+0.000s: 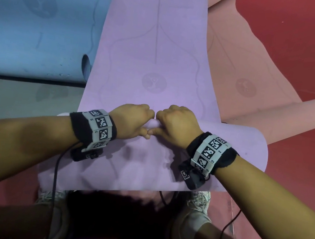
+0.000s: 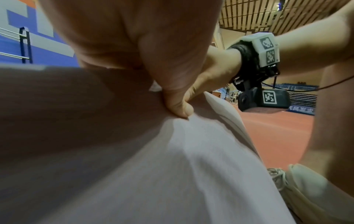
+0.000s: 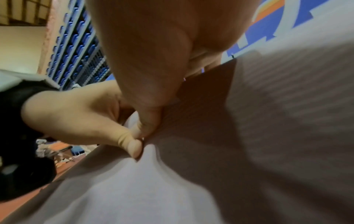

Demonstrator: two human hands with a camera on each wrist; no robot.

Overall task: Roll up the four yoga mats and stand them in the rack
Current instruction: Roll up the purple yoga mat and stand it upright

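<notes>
Indoor sports hall. Red sport flooring (image 1: 297, 36) underfoot; tiers of blue spectator seats (image 3: 76, 45) along one wall; blue, grey and orange painted wall (image 2: 38, 37); slatted ceiling (image 2: 258, 13) overhead; purple (image 1: 154, 51), blue (image 1: 36, 25) and pink yoga mats (image 1: 235, 69) spread side by side on floor.

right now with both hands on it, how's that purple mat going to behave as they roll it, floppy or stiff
Probably floppy: the purple mat dents and creases where the left hand and right hand pinch it. Its near end curls over in a loose arc, so it seems springy and may unroll if released. Its ribbed underside, seen from the right wrist, suggests decent grip.
</notes>
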